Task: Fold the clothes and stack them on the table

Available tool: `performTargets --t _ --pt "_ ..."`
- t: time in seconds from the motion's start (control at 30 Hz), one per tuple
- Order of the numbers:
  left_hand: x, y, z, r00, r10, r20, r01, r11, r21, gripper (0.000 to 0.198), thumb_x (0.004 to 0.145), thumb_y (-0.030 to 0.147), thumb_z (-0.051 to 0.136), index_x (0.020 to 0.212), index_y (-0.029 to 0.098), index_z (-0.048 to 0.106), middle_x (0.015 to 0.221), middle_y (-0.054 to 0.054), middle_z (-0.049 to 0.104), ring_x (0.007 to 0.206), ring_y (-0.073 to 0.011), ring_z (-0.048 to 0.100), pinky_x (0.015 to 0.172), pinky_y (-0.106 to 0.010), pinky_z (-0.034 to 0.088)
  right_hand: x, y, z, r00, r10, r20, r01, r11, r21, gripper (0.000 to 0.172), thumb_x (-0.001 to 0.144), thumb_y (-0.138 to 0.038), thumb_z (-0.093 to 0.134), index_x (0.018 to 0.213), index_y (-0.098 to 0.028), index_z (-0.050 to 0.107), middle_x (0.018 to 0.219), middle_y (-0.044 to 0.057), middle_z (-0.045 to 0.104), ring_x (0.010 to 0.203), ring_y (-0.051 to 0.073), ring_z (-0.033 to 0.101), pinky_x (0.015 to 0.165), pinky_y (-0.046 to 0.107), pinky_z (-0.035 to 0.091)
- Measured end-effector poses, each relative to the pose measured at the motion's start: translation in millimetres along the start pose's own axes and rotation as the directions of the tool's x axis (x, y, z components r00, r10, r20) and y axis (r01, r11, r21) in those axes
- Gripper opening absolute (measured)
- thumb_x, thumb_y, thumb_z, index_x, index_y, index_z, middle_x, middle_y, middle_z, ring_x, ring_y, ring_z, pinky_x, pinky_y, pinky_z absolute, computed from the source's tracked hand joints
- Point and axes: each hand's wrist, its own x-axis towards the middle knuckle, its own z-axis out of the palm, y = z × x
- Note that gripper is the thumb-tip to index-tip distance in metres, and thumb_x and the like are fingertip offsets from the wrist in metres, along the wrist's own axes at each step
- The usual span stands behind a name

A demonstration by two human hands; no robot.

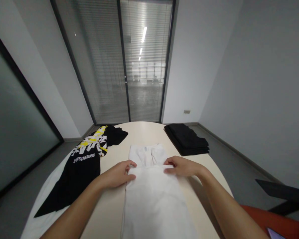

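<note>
A white shirt point(151, 202), folded into a long strip, lies in front of me on the table, running toward its near edge. A straight layer edge crosses it, and beyond that edge a small label shows on the far part. My left hand point(118, 174) grips the left end of this edge, thumb and forefinger bent around the cloth. At the right end, my right hand point(183, 166) pinches the same edge between thumb and fingers. Parts of the fingertips are hidden by the fabric and the hands.
Black shirts with white and yellow print point(86, 162) lie spread along the left side of the pale table point(142, 131). A stack of folded black clothes point(188, 139) sits at the far right. A red chair point(261, 219) with a black armrest stands at lower right; glass panels point(144, 83) are behind.
</note>
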Motion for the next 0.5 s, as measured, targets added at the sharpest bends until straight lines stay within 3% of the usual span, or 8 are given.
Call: performTargets --t 0.23,0.3,0.4,0.5 --pt "-4 10 -7.0 0.993 0.118 -0.013 -0.116 0.99 0.08 0.039 0.08 0.029 0.059 0.118 0.019 0.066 0.07 0.004 0.048 0.063 -0.0135 0.042 0.057 -0.023 0.031 -3 -9 0 0.997 -0.067 -0.027 0.068 0.997 0.041 0.018 0.08 -0.028 0.062 0.091 -0.016 0.067 0.083 0.001 0.066 0.072 0.015 0.056 0.063 0.024 0.04" --pt "-4 13 -10.0 0.977 0.174 -0.121 -0.166 0.983 0.072 0.037 0.084 0.031 0.057 0.117 0.02 0.066 0.075 0.002 0.054 0.065 -0.0138 0.044 0.059 -0.023 0.033 -1 -11 -1 0.984 -0.116 -0.136 0.128 0.988 0.083 0.015 0.079 -0.025 0.06 0.091 -0.016 0.064 0.084 0.001 0.065 0.074 0.015 0.056 0.065 0.023 0.04" --pt "-1 14 -9.4 0.922 0.211 -0.324 -0.188 0.977 0.101 0.034 0.089 0.03 0.05 0.119 0.021 0.066 0.092 -0.002 0.064 0.069 -0.0146 0.049 0.063 -0.024 0.037 4 -12 0 0.926 -0.15 -0.345 0.174 0.984 0.038 0.016 0.083 -0.023 0.055 0.096 -0.018 0.062 0.086 0.0 0.064 0.074 0.014 0.053 0.067 0.024 0.039" --pt "4 9 -1.2 0.913 0.197 -0.356 -0.136 0.972 0.191 0.033 0.088 0.021 0.048 0.116 0.023 0.066 0.096 -0.003 0.068 0.074 -0.0172 0.056 0.068 -0.026 0.04 10 -8 6 0.923 -0.143 -0.357 0.129 0.99 -0.062 0.021 0.082 -0.019 0.054 0.1 -0.018 0.065 0.088 0.002 0.065 0.074 0.015 0.054 0.07 0.025 0.039"
